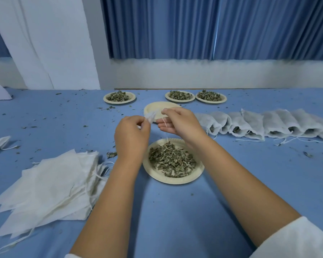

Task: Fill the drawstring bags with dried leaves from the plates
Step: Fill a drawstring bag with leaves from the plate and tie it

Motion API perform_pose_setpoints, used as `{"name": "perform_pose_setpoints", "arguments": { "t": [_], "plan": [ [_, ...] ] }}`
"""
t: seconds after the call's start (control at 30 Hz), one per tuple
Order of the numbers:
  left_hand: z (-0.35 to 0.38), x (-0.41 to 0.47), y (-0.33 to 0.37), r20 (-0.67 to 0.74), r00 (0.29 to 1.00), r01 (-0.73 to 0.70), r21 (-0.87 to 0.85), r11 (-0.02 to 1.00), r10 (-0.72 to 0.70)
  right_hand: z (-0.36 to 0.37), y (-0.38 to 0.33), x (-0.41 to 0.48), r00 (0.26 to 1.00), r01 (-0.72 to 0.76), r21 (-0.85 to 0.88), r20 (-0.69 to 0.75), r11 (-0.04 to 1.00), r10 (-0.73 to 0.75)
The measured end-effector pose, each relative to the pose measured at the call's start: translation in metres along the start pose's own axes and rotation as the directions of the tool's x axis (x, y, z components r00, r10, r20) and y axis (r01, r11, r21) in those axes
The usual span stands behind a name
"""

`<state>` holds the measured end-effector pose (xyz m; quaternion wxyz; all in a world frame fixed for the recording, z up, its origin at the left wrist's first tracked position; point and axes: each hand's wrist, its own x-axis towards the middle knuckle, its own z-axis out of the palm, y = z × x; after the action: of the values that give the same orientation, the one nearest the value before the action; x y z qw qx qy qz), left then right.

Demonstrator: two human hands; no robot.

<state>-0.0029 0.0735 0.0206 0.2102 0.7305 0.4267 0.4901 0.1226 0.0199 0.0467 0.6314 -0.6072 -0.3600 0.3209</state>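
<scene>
two hands: both are raised over the blue cloth-covered worktop [175, 211], backs to the camera, with white sleeves cut off at the bottom edge.
hidden: the left hand [131, 133] covers most of the small white mesh drawstring bag [151, 116]; only a blurred, crumpled tuft shows past the knuckles, and what is inside cannot be told.
left hand: its fingers are curled tight round the bag.
right hand [181, 123]: thumb and forefinger pinch the thin white drawstring [164, 125]; the other fingers lie loosely spread, palm up.
bag position: in the air, above the gap between the near paper plate [175, 180] and the empty paper plate [157, 107].
bag direction: the tuft points away and right, towards the right hand; the drawstring hangs down towards the near plate; the bag's long axis cannot be made out.
near plate: round, pale, with a ribbed rim, holding a loose heap of dry, curled grey-green dried leaves [172, 161].
far plates: three like it, each heaped with leaves, stand in a line at the worktop's back edge, one to the left [119, 102] and two close together [179, 100] to the right.
filled bags [268, 125]: an overlapping row on the right, mouths towards the person, cut off by the right edge.
empty bags [50, 183]: a flat fanned pile of thin fabric on the left, strings trailing right.
crumbs: leaf bits are scattered over the cloth.
</scene>
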Motion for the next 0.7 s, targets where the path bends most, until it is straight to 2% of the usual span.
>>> {"name": "perform_pose_setpoints", "arguments": {
  "t": [0.13, 0.27, 0.37, 0.43, 0.6, 0.7],
  "plan": [
    [-0.008, 0.002, -0.008, -0.116, 0.989, 0.083, -0.059, 0.995, -0.09, -0.016, 0.01, -0.012, 0.999, -0.023, -0.028, 0.031, 0.999, 0.023],
    [-0.01, 0.001, -0.013, -0.137, 0.974, 0.172, -0.083, 0.982, -0.182, -0.029, 0.012, -0.019, 1.0, 0.015, -0.162, -0.016, 0.987, -0.018],
    [-0.009, -0.001, -0.01, -0.079, 0.969, 0.225, -0.122, 0.967, -0.236, -0.032, 0.012, -0.021, 0.992, 0.059, -0.306, -0.089, 0.95, -0.09],
    [-0.005, -0.005, -0.005, -0.013, 0.972, 0.233, -0.129, 0.964, -0.236, -0.031, 0.013, -0.023, 0.987, 0.095, -0.368, -0.083, 0.925, -0.135],
    [0.004, -0.013, 0.004, 0.116, 0.975, 0.207, -0.171, 0.963, -0.189, -0.02, 0.016, -0.028, 0.991, 0.117, -0.376, -0.011, 0.919, -0.131],
    [0.007, -0.015, 0.006, 0.207, 0.954, 0.268, -0.28, 0.922, -0.215, -0.015, 0.02, -0.029, 0.991, 0.134, -0.341, 0.019, 0.93, -0.135]
  ]
}}
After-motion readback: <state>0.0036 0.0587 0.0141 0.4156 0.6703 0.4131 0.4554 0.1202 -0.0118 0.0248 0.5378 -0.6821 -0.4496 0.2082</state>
